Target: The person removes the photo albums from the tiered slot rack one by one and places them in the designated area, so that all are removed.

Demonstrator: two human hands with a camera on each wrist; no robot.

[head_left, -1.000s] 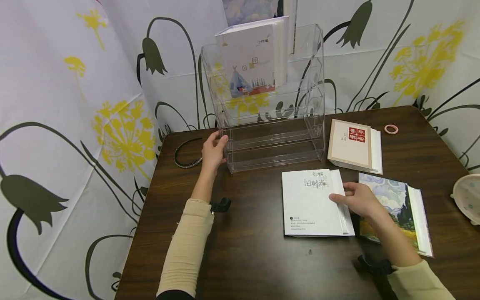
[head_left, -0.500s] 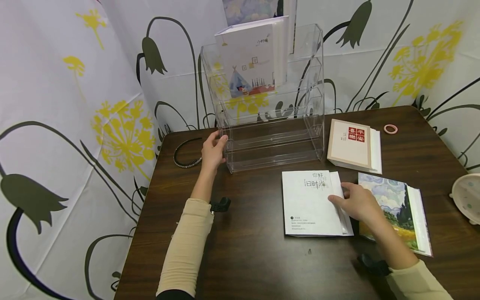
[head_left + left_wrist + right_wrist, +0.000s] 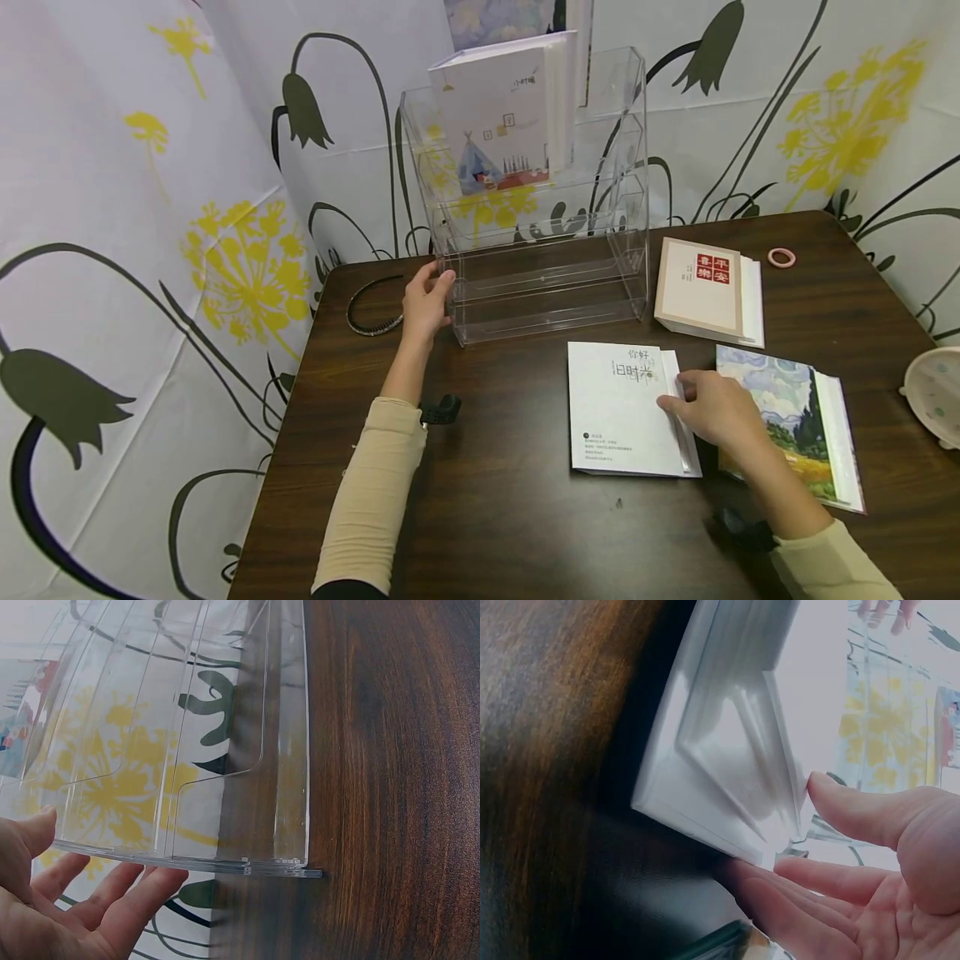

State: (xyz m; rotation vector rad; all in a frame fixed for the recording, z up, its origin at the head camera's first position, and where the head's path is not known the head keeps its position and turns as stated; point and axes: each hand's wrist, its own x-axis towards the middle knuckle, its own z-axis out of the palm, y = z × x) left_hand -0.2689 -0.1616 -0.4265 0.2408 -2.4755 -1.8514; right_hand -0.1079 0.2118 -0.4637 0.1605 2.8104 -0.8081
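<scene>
A white photo album (image 3: 618,417) with Chinese lettering lies on the table, its page block showing along the right side. My right hand (image 3: 716,408) pinches that side, thumb on top and fingers at the lower edge; in the right wrist view the pages (image 3: 727,742) fan slightly apart near the thumb. A clear acrylic rack (image 3: 547,312) with stepped tiers stands at the back. My left hand (image 3: 426,304) holds its left side panel; in the left wrist view the thumb is on one side of the panel edge and the fingers (image 3: 142,907) on the other.
An album with a tent picture (image 3: 495,125) stands in an upper tier, a painted one (image 3: 502,21) behind it. A beige album (image 3: 701,292) and a landscape album (image 3: 787,417) lie at right, near a pink ring (image 3: 782,258) and white bowl (image 3: 937,396). A dark headband (image 3: 360,312) lies left.
The white album's pages now stick out less at its right side, and its cover has shifted slightly right. My right hand has moved very slightly down; my left hand has stayed on the rack.
</scene>
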